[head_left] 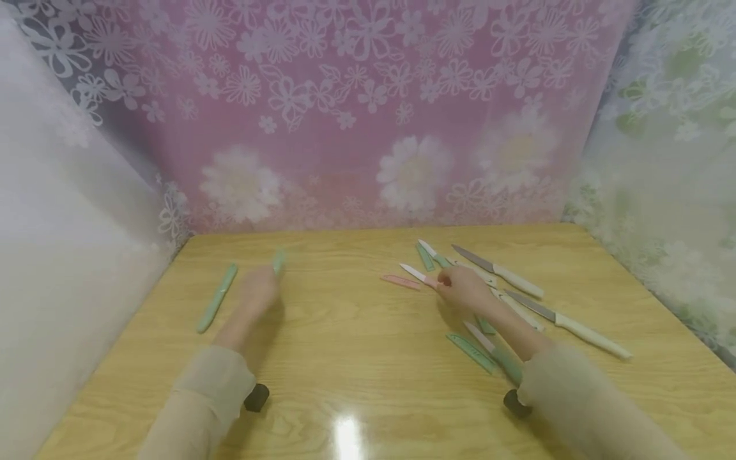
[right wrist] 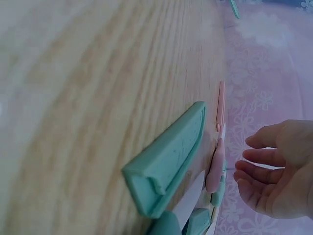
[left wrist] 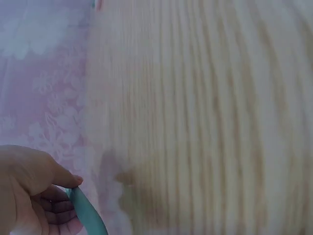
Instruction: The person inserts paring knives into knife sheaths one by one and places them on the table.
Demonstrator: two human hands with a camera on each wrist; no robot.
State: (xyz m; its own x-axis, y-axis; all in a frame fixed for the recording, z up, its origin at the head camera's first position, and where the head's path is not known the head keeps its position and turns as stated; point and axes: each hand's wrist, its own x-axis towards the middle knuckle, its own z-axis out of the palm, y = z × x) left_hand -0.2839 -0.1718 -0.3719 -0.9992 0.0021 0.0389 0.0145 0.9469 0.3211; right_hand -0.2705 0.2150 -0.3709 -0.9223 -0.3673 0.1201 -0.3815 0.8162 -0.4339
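My left hand (head_left: 260, 291) is above the left part of the table and pinches a green knife (left wrist: 88, 213) between thumb and fingers; motion blurs it in the head view, and whether it is sheathed cannot be told. Left of that hand lies a sheathed green knife (head_left: 217, 299). Over on the right, my right hand (head_left: 464, 287) hovers by a small pink-handled knife (right wrist: 215, 166), its fingers loosely bent with nothing in them. A pink sheath (head_left: 400, 282) lies beside that knife. Nearer me are a green sheath (right wrist: 166, 161) and a larger green-handled knife (head_left: 499, 355).
Two cream-handled knives with dark blades, the far one (head_left: 517, 280) and the near one (head_left: 592, 335), lie at the right with cream sheaths (head_left: 520, 311) beside them. Another small green sheath (head_left: 425, 257) is farther back. A flowered curtain (head_left: 356, 115) hangs behind the table (head_left: 345, 332).
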